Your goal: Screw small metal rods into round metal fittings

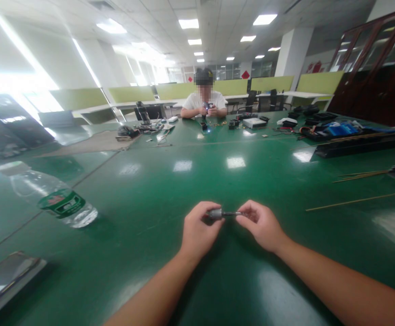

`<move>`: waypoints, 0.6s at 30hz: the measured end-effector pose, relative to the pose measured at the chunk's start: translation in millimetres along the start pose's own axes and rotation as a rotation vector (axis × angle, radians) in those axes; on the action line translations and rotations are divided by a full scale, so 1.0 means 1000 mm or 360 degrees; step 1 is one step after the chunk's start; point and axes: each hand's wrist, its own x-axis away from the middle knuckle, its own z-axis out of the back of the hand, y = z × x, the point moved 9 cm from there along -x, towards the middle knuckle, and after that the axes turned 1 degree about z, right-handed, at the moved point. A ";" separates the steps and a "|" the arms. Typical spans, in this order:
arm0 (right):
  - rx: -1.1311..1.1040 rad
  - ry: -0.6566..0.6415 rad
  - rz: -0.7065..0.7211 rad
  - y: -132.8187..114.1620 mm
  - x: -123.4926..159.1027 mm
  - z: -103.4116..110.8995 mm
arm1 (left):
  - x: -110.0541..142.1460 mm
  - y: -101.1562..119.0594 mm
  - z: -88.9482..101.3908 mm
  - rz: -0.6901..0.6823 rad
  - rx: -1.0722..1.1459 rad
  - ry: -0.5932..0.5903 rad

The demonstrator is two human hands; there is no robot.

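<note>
My left hand (200,230) is closed round a small grey cylinder (215,213), its body partly covered by the fingers. A thin dark shaft (230,213) runs from the cylinder's right end toward my right hand (260,226). The thumb and fingers of that hand pinch the far tip of the shaft, and they hide how it ends. Both hands are low over the green table (170,190), with the piece held level between them. What exact kind of part it is, I cannot make out.
A clear water bottle (61,201) with a green label is to the left, and a flat dark-edged device (10,280) lies nearer. Thin brass-coloured rods (357,200) stick out at right. Across the table sits a person (204,102) among scattered small parts and tools.
</note>
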 end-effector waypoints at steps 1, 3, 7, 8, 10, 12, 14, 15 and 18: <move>-0.0004 0.0003 0.0001 0.000 0.000 0.000 | 0.000 0.000 0.000 0.0007 -0.0001 -0.0003; -0.0012 0.0010 0.0003 0.000 0.000 0.000 | 0.000 -0.001 0.000 0.0022 -0.0005 -0.0005; -0.0045 0.0036 0.0000 0.000 0.000 0.001 | 0.000 -0.002 0.001 0.0027 -0.0009 0.0001; -0.0073 0.0050 0.0001 -0.001 0.000 0.002 | 0.000 -0.002 0.001 0.0028 -0.0014 0.0003; -0.0147 0.0086 -0.0006 -0.002 0.000 0.004 | -0.001 -0.002 0.001 0.0036 -0.0026 0.0011; -0.0232 0.0123 -0.0015 -0.002 0.000 0.007 | -0.001 -0.004 0.003 0.0063 -0.0043 0.0022; -0.0338 0.0153 -0.0033 0.000 -0.001 0.010 | -0.002 -0.007 0.005 0.0110 -0.0075 0.0043; -0.0401 0.0169 -0.0055 0.002 -0.002 0.010 | -0.002 -0.008 0.006 0.0142 -0.0096 0.0057; -0.0596 0.0230 -0.0174 0.013 -0.003 0.012 | -0.002 -0.015 0.009 0.0259 -0.0132 0.0104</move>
